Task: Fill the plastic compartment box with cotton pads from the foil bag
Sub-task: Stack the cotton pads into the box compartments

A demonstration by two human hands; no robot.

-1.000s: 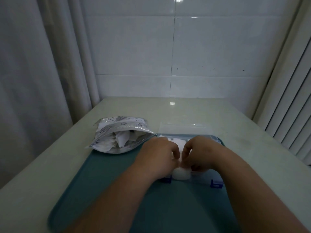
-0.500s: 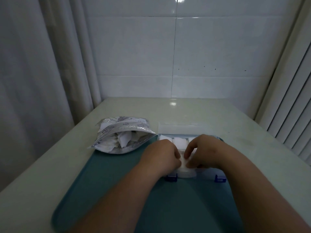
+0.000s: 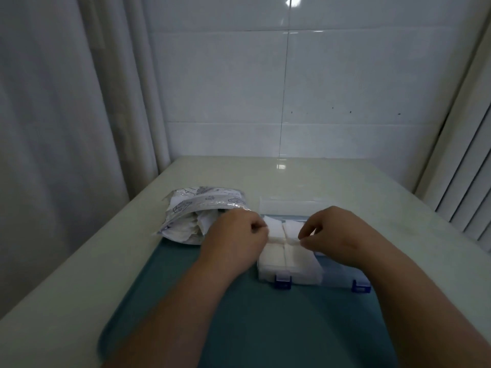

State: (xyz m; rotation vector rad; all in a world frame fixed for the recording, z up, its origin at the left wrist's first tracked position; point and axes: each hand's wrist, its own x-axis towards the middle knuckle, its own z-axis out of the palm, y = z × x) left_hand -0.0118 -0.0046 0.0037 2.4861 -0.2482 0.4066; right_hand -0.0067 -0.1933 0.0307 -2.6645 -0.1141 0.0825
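Now your box (image 3: 342, 273) sits on the far right part of the teal tray (image 3: 265, 328). Its clear lid (image 3: 295, 205) is thrown open behind it, and two blue latches (image 3: 282, 282) on the near wall face you. White pads (image 3: 288, 254) fill the left compartments up to the rim, in a block of four split by the dividers. The right part of the box is mostly hidden behind your wrist, so I cannot tell what it holds.

Your right hand (image 3: 337, 235) is over the middle of the box. Its thumb and forefinger are drawn together in a pinch on the edge of the pads where the dividers cross, and the other fingers are loosely curled. Your left hand (image 3: 233, 240) is at the box's left edge with its fingers curled in toward the palm, just beside the far left pad. I cannot tell whether it holds anything.

Just left of that hand the bag (image 3: 196, 216) lies on its side, partly on the tray's far left corner and partly on the pale worktop (image 3: 372, 187). Its mouth opens toward the box, and more white pads show inside.

Beyond the worktop stands a white tiled wall (image 3: 225, 102). A curtain (image 3: 66, 115) hangs on the left and a slatted blind (image 3: 467, 181) on the right.
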